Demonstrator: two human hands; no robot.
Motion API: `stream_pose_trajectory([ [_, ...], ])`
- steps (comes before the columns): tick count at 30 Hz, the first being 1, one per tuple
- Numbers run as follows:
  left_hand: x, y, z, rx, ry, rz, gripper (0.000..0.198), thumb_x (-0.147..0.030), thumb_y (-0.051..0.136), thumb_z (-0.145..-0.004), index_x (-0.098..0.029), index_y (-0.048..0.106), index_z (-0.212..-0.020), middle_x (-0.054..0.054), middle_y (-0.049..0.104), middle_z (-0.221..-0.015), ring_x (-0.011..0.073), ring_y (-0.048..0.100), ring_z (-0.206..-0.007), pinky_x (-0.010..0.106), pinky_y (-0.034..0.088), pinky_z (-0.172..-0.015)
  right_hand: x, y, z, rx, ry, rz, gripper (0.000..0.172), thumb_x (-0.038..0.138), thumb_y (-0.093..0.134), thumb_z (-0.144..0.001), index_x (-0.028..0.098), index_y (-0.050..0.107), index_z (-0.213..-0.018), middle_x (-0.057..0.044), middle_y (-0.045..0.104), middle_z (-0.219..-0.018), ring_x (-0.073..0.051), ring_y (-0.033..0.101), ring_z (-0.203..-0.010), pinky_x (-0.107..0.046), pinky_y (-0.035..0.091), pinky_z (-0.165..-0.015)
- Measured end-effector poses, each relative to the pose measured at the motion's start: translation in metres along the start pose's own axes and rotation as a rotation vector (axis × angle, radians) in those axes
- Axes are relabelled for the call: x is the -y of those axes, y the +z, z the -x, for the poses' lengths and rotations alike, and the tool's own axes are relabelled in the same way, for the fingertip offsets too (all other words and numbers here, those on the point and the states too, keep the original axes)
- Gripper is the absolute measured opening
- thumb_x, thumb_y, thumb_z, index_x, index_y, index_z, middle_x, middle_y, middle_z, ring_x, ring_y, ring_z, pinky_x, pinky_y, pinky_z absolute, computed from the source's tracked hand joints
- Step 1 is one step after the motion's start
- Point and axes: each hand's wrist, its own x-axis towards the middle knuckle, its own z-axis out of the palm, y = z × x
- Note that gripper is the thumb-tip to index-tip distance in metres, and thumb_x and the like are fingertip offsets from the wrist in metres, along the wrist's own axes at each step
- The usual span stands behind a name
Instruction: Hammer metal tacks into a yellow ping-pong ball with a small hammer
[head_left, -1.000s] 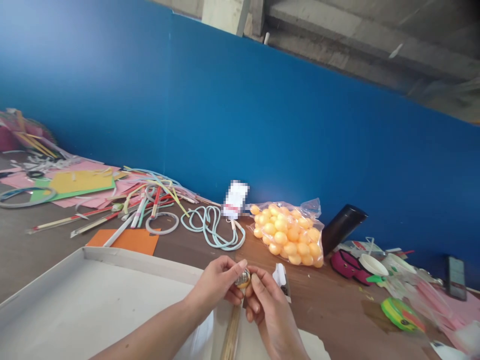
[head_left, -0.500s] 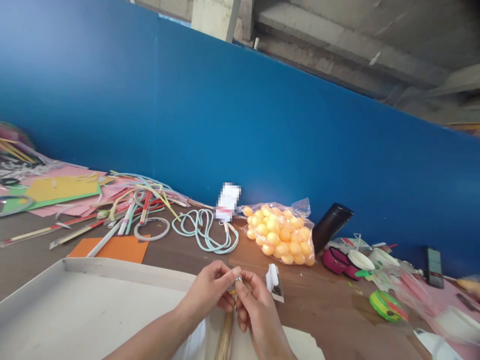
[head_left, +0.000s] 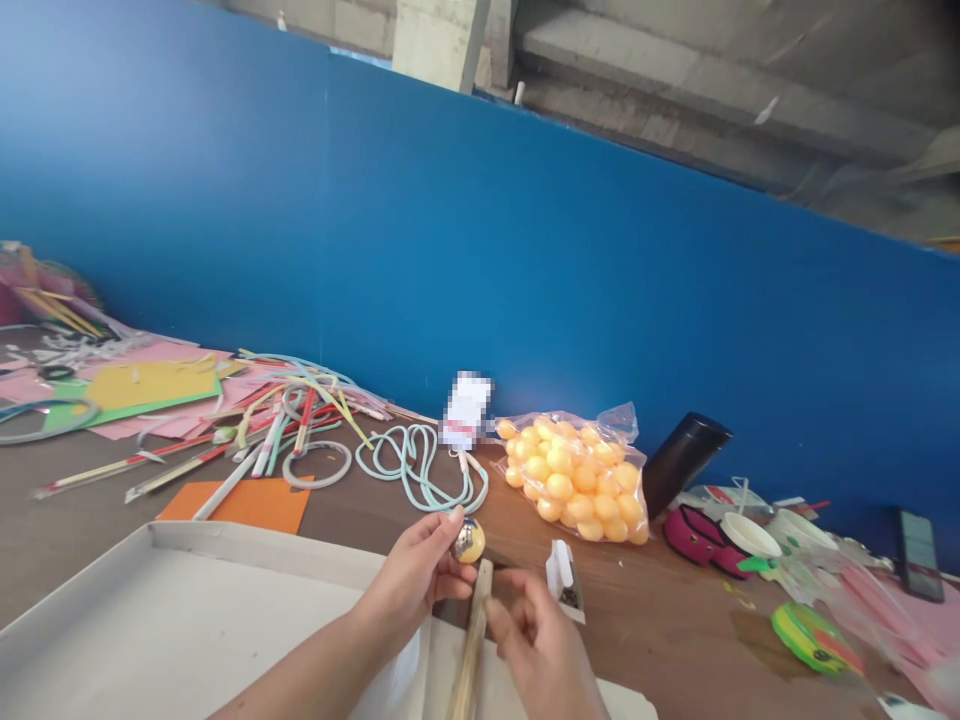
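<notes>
1. The ball (head_left: 470, 541), part shiny silver and part yellow, sits in the left hand (head_left: 416, 565); that hand's grip pinches it between thumb and fingers, just above and left of the blunt upper end of the stick (head_left: 472, 640).

2. The right hand (head_left: 536, 635) is beside the stick's upper end, fingers curled and thumb toward the shaft. I cannot tell whether its grip presses on the wood or only hovers next to it.

3. What could go wrong: the ball looks smooth and round, so a pinch near its edge could let it squirt out and roll across the counter (head_left: 660, 625) or into the tray (head_left: 262, 548).

4. If the right grip is loose, a sideways nudge could make the stick tip or slide. A knuckle swinging outward could also knock the small open box (head_left: 562, 585), near the right hand, and scatter its dark contents.

5. Materials: the stick is long, straight and pale, with a wood-like streaky surface. The tray looks like off-white card with low, flat walls.

6. Beyond, a crinkled clear bag (head_left: 631, 425) bulges with smooth yellow-orange balls (head_left: 559, 487); a soft, light-blue cord (head_left: 424, 480) lies in loose loops to its left.
</notes>
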Motion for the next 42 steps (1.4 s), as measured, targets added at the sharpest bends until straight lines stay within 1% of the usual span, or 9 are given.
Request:
stream_pose_trajectory([
  [5,0.000,0.000,0.001,-0.008,0.020,0.008,0.030,-0.045,0.058,-0.077,-0.016,0.053,-0.076,-0.001,0.055,-0.067,0.0069,0.055,-0.051,0.016,0.047,-0.043,-0.005,0.021,0.005,0.039,0.092,0.460,0.063,0.034,0.065,-0.063,0.019,0.050,-0.122,-0.004,0.067,-0.057,-0.027,0.063,-0.058,-0.030,0.038,-0.053],
  [13,0.002,0.001,0.001,0.014,0.012,-0.029,0.030,-0.045,0.055,-0.079,-0.014,0.055,-0.079,0.000,0.055,-0.067,0.0067,0.054,-0.051,0.015,0.046,-0.042,-0.005,0.035,0.005,0.033,0.093,0.529,0.071,0.022,0.058,-0.059,0.013,0.047,-0.129,-0.018,0.068,-0.104,-0.039,0.066,-0.080,-0.040,0.044,-0.059],
  [17,0.004,0.000,-0.001,0.005,0.014,-0.020,0.028,-0.043,0.057,-0.078,-0.015,0.054,-0.080,0.000,0.056,-0.071,0.0071,0.055,-0.052,0.016,0.046,-0.042,-0.013,0.032,0.003,0.008,0.159,0.531,0.073,0.017,0.059,-0.055,0.019,0.049,-0.127,-0.013,0.073,-0.083,-0.036,0.067,-0.070,-0.036,0.040,-0.054],
  [20,0.003,0.000,0.000,-0.009,0.016,-0.001,0.027,-0.042,0.058,-0.077,-0.016,0.054,-0.083,0.000,0.056,-0.075,0.0067,0.055,-0.051,0.016,0.046,-0.042,-0.022,0.028,0.001,-0.023,0.163,0.402,0.073,0.015,0.058,-0.054,0.025,0.048,-0.126,-0.003,0.068,-0.060,-0.028,0.064,-0.058,-0.031,0.036,-0.051],
  [24,0.000,0.001,0.000,-0.007,0.017,0.029,0.027,-0.042,0.058,-0.077,-0.016,0.056,-0.086,0.001,0.057,-0.075,0.0066,0.055,-0.051,0.016,0.045,-0.041,-0.027,0.022,-0.004,-0.049,0.212,-0.040,0.072,0.018,0.059,-0.058,0.017,0.041,-0.128,0.003,0.055,-0.051,-0.019,0.055,-0.048,-0.028,0.039,-0.049],
  [31,-0.008,-0.002,0.000,-0.061,0.058,0.099,0.031,-0.036,0.060,-0.077,-0.020,0.057,-0.103,0.002,0.060,-0.081,0.0078,0.057,-0.055,0.017,0.048,-0.045,-0.005,0.001,-0.009,0.348,0.556,-0.938,0.034,0.031,0.062,-0.065,0.014,0.057,-0.094,0.006,0.049,-0.052,-0.005,0.043,-0.038,-0.013,0.024,-0.034],
  [35,-0.011,-0.005,-0.002,-0.096,0.114,0.121,0.038,-0.032,0.061,-0.077,-0.021,0.055,-0.113,0.002,0.058,-0.081,0.0096,0.059,-0.062,0.018,0.050,-0.051,0.000,0.003,-0.006,0.317,0.453,-0.949,0.027,0.035,0.068,-0.064,0.015,0.058,-0.080,0.003,0.053,-0.059,-0.004,0.044,-0.038,-0.014,0.030,-0.033],
  [39,-0.011,-0.007,-0.004,-0.102,0.130,0.145,0.042,-0.030,0.061,-0.078,-0.021,0.053,-0.118,0.003,0.061,-0.083,0.0124,0.062,-0.071,0.022,0.053,-0.061,0.007,0.004,0.000,0.135,0.316,-0.939,0.055,0.039,0.071,-0.064,0.023,0.051,-0.113,0.006,0.051,-0.059,-0.005,0.039,-0.036,-0.016,0.033,-0.031],
  [42,-0.010,-0.007,-0.005,-0.130,0.121,0.149,0.045,-0.027,0.063,-0.076,-0.021,0.052,-0.120,0.004,0.063,-0.085,0.0145,0.063,-0.075,0.025,0.053,-0.067,0.008,0.003,0.005,0.038,0.236,-0.930,0.060,0.042,0.071,-0.065,0.026,0.049,-0.118,0.005,0.052,-0.062,-0.003,0.036,-0.033,-0.016,0.028,-0.030],
])
